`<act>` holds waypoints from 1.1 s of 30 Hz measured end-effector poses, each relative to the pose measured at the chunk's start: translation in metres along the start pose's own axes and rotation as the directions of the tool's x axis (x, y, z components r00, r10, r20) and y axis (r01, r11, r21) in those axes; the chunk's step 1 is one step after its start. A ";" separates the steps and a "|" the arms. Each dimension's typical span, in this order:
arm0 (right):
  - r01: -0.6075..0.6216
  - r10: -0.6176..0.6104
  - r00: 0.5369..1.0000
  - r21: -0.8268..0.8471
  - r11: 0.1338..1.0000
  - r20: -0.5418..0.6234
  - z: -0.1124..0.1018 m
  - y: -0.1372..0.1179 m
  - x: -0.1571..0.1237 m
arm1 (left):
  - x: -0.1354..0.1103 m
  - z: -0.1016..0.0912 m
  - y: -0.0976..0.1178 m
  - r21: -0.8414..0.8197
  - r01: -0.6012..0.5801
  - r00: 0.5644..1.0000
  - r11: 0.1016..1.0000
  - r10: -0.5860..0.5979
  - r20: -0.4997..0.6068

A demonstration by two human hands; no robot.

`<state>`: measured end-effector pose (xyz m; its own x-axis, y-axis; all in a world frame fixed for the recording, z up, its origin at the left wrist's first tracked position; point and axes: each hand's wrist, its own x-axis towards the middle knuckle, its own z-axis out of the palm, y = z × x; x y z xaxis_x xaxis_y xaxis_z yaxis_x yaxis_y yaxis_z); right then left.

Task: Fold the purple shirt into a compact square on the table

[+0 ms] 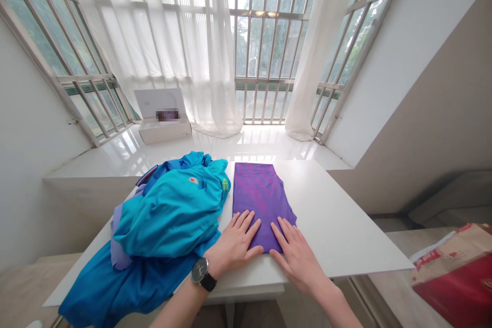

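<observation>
Garment, purple with pinkish bands (259, 189): one, folded flat, on the table (338, 215), at the middle of its width, running from just beside the far edge toward the near edge. Hands, bare: two, both palm down on the garment's near part; left hand (239, 242) on its left side, fingers slightly spread, thumb apart; right hand (295, 250) at its right side, fingers likewise spread, thumb apart; neither clamped on anything. Wristwatch (200, 270), dark dial, black strap: one, on the left wrist. Heap of clothes (172, 210): one, loosely piled along the table's left part, its blue cloth (115, 287) hanging over the near edge by the left corner; turquoise, blue and lavender fabrics show, number of pieces cannot be told. White box (165, 132): one, lid raised, contents blurred, on the window ledge (253, 143) beyond the far edge, toward the left. Curtains (169, 36), white, sheer: two, hanging before the barred window. Bag, red and tan (457, 277): one, past the table's near right corner.
</observation>
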<state>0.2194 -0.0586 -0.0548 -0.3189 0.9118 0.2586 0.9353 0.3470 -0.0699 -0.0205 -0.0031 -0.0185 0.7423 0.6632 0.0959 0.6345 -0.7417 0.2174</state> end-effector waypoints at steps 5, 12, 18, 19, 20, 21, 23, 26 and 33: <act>0.035 -0.040 0.997 -0.073 0.997 -0.066 -0.005 -0.005 -0.036 | -0.005 -0.008 0.001 -0.035 -0.028 1.000 0.999 0.028 -0.004; 0.050 -0.065 0.981 -0.086 0.995 -0.183 -0.016 -0.021 -0.080 | -0.047 -0.006 0.024 -0.015 0.020 0.999 1.000 -0.021 -0.033; 0.066 -0.074 0.972 -0.043 0.997 -0.223 -0.020 -0.016 -0.078 | -0.071 0.001 0.045 0.013 0.025 0.998 1.000 -0.024 -0.050; 0.088 -0.100 0.970 -0.061 0.994 -0.221 -0.019 -0.014 -0.074 | -0.072 0.003 0.046 0.021 0.031 0.998 0.999 -0.030 -0.058; 0.112 -0.126 0.969 -0.074 0.991 -0.215 -0.018 -0.012 -0.071 | -0.071 0.005 0.047 0.027 0.036 0.997 0.999 -0.034 -0.065; 0.135 -0.148 0.967 -0.077 0.988 -0.209 -0.017 -0.010 -0.068 | -0.071 0.008 0.048 0.032 0.037 0.997 0.999 -0.035 -0.070; 0.183 -0.189 0.960 -0.050 0.982 -0.207 -0.015 -0.004 -0.064 | -0.071 0.012 0.048 0.033 0.027 0.997 0.999 -0.025 -0.068; 0.242 -0.234 0.943 0.005 0.970 -0.238 -0.012 0.006 -0.066 | -0.074 0.017 0.046 0.024 0.010 0.998 1.000 -0.008 -0.058; 0.309 -0.295 0.907 0.001 0.951 -0.300 -0.010 0.022 -0.077 | -0.086 0.008 0.040 -0.144 0.034 0.998 0.989 -0.040 -0.041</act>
<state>0.2659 -0.1240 -0.0664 -0.5192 0.6590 0.5442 0.7906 0.6122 0.0130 -0.0570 -0.0907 -0.0258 0.7065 0.6962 0.1272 0.6218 -0.6964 0.3584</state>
